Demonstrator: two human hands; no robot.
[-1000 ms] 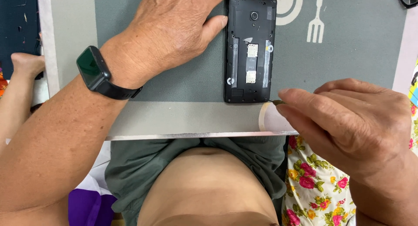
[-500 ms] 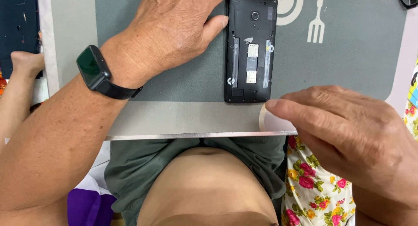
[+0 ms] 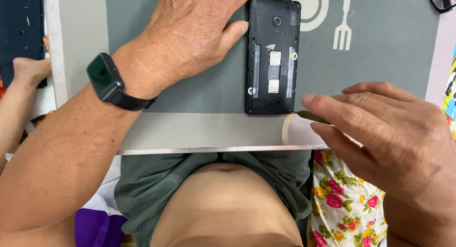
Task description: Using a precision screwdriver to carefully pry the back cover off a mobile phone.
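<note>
Phone (image 3: pixel 272 57) with its back cover off lies face down on a grey placemat (image 3: pixel 389 52) on the worktop (image 3: pixel 199 130), its dark inner frame, camera lens and pale card slots exposed. The phone sits upright in the view, its lower end close to the near edge of the placemat.

The left hand (image 3: pixel 190 35) rests flat on the placemat just beside the phone, fingers loosely spread, the thumb tip touching the phone's left edge as if bracing it. It grips nothing. A black smartwatch (image 3: pixel 107 80) sits on that wrist, and the forearm crosses the worktop's near edge diagonally.

The right hand (image 3: pixel 380 133) comes in from the right, fingers drawn together around a thin, dark pointed tool (image 3: pixel 308 116). Only the tip shows; the rest is hidden under the fingers. The tip points at the phone's lower right corner and appears close to it, though contact cannot be confirmed. A pale round patch (image 3: pixel 297 130) lies on the worktop just under the tool.

By the look of it, the step in hand is bringing the tool to the phone's corner or seam. The next move would seem to call for a steady brace from the left hand and a fine, shallow aim with the tip.

Flowered cloth (image 3: pixel 342 199) and a grey-green shirt (image 3: pixel 180 190) fill the lower view.
</note>
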